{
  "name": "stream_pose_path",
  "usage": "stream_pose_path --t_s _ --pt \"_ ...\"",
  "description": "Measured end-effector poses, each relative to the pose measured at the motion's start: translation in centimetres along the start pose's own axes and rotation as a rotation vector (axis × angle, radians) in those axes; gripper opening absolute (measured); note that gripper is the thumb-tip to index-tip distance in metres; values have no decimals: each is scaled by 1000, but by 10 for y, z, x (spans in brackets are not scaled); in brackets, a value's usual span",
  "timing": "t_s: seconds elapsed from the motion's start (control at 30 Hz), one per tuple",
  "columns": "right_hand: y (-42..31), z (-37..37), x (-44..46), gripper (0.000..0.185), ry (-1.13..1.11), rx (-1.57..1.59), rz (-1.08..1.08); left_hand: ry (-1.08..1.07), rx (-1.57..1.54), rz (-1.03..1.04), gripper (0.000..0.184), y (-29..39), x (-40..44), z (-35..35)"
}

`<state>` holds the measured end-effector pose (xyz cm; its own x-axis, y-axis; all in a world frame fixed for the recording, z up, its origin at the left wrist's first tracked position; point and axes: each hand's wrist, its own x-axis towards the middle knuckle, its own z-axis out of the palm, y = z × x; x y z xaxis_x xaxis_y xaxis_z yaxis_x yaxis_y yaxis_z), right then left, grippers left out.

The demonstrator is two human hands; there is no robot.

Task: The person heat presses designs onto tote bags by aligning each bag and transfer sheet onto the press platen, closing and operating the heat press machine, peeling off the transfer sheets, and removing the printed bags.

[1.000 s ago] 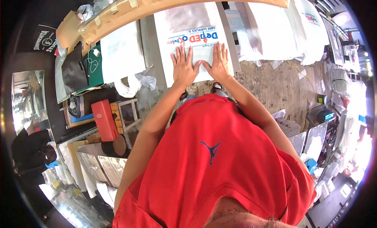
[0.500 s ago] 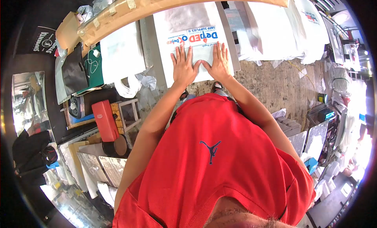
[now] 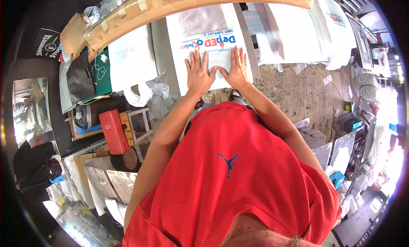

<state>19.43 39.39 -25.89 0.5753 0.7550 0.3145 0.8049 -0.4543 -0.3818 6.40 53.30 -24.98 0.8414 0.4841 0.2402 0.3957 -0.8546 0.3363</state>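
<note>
A white printed sheet or bag (image 3: 204, 19) lies flat on a grey board (image 3: 247, 40). Blue and red lettering (image 3: 213, 41) runs across it, upside down from my side. Below that lettering, my left hand (image 3: 200, 76) rests palm down with its fingers spread. My right hand (image 3: 238, 72) lies flat beside it in the same way, thumbs nearly touching. Both hands press on the white surface and hold nothing. What lies under my palms is hidden.
A taped cardboard-covered bar (image 3: 200, 1) crosses above the board. To the left lies a white tote bag (image 3: 132, 55) with its handle hanging down. More white bags (image 3: 294, 30) hang on the right. A red case (image 3: 114, 131) sits near a wooden stool (image 3: 138, 123).
</note>
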Motion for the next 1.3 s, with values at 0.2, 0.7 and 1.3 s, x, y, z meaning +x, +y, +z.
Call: stream_pose_path --t_s 0.2,0.7,1.3 --pt "0 0 1 97 4 4 1 6 -5 5 75 0 0 0" --pt "-1 -6 2 94 -8 50 24 4 -11 -6 74 1 1 -1" --pt "-136 -452 170 33 269 396 -650 -179 91 -48 67 11 27 -27"
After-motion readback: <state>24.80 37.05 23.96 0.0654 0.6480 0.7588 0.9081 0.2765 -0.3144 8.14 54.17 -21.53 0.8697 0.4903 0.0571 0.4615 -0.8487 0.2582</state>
